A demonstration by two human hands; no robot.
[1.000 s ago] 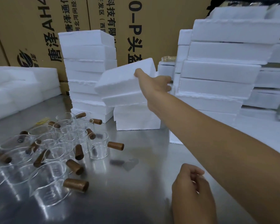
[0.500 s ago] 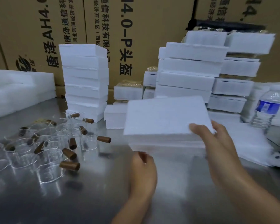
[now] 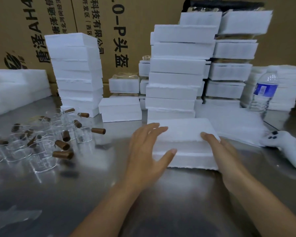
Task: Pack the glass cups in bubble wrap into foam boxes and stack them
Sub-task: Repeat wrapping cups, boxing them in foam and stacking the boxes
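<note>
Flat-fingered left hand (image 3: 149, 151) and right hand (image 3: 224, 149) touch foam box (image 3: 183, 132); glass cups (image 3: 41, 142) left, foam stacks (image 3: 176, 74) behind

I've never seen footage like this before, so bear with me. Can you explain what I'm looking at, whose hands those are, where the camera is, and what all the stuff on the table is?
There is no machine here. A person works with bare hands, and one camera worn on their head looks forward and down at them. The left hand and the right hand rest with straight fingers against the two sides of a white foam box, which sits on the steel table. To the left is a cluster of clear glass cups with brown handles, none of them wrapped. Behind stand stacks of foam boxes, in front of cardboard cartons. On the right are a water bottle and a white controller.
</note>
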